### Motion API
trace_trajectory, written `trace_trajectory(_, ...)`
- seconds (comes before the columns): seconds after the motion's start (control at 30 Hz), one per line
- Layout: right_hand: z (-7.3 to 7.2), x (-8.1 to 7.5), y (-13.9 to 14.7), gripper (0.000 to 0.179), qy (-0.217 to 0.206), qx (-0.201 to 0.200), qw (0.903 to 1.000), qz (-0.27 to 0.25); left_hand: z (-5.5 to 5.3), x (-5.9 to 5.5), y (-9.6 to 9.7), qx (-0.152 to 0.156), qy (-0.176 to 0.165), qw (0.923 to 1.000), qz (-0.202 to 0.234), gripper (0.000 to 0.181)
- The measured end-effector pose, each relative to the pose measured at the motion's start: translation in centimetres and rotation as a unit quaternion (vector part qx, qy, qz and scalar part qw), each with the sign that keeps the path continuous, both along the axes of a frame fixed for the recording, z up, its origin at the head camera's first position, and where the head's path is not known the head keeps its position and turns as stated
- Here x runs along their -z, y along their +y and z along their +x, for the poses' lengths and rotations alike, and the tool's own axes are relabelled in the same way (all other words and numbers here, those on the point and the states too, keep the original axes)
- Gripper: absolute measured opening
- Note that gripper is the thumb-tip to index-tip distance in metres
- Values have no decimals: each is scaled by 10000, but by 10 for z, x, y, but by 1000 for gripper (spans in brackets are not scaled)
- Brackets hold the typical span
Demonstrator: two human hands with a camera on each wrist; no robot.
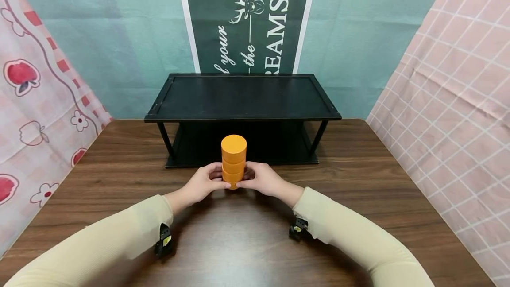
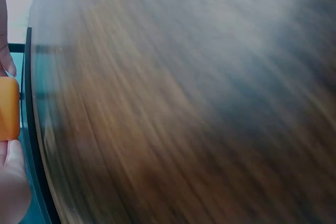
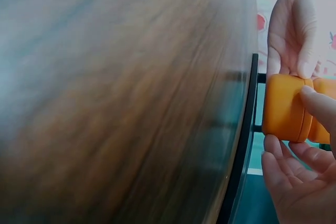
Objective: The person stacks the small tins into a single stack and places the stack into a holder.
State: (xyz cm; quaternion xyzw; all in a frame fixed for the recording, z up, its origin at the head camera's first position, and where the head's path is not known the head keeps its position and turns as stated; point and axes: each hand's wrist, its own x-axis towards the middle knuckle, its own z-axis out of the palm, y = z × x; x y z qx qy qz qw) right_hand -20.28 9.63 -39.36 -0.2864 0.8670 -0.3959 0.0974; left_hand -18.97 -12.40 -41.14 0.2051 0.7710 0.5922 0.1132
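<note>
An orange round stack with a flat top and ring-like seams stands upright between both hands, in front of the black shelf. What kind of pieces it is made of is unclear. My left hand grips its lower part from the left, thumb at the front. From the right, my right hand holds the same lower part, thumb also in front. In the right wrist view a gap shows between the bottom orange piece and the tabletop. Only a bit of the orange piece appears in the left wrist view.
Behind the stack, a black two-level shelf stands on the brown wooden table. A green curtain hangs at the back. Patterned cloths border the table: a fruit-print cloth at left, a pink checked cloth at right.
</note>
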Motion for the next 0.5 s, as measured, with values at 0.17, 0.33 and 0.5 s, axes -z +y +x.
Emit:
trace_trajectory(0.17,2,0,7,39,110,-3,9999,-53,0,-3,5,30,-9,10000,-15,54)
trace_trajectory(0.33,3,-2,14,39,235,-60,9996,-145,1,-6,11,-32,-6,10000,17,52)
trace_trajectory(0.5,4,-2,26,41,326,45,9994,-137,-2,-7,23,99,-40,9999,45,53)
